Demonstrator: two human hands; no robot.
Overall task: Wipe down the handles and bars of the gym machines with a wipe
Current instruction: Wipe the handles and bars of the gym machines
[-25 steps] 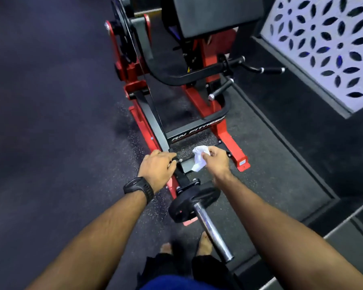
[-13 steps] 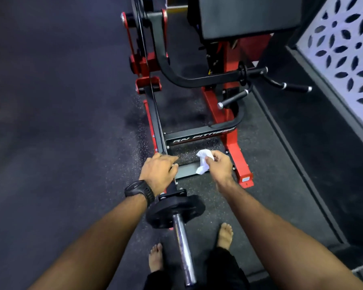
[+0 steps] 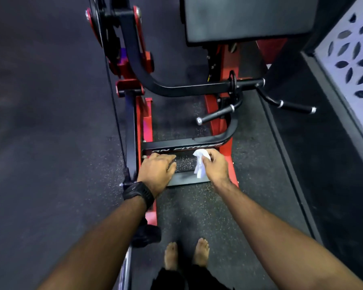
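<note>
Change: gone forward from just above the weight disc [image 3: 146, 235], left hand [image 3: 157, 172] now over the left part of the foot plate [image 3: 184, 164]; disc now well behind the plate, near the bare feet [image 3: 171, 256].
Left hand: fingers nearly straight, reaching toward the plate's middle, holding nothing; touching the plate or hovering, cannot tell.
Right hand [image 3: 215, 166]: at the plate's right edge, thumb and fingers pinching the wipe.
Wipe [image 3: 200, 164]: white, crumpled, hanging over the plate's right part; upper end covers the last letters on the crossbar [image 3: 176, 146] just beyond the plate.
Handles: short grip [image 3: 214, 116] beyond the plate, long grip [image 3: 296, 106] farther right; both well apart from either hand.
Hidden: disc mostly behind the left forearm; chrome bar [image 3: 125, 268] cut off at the bottom edge; seat pad [image 3: 245, 17] cut off at the top.
</note>
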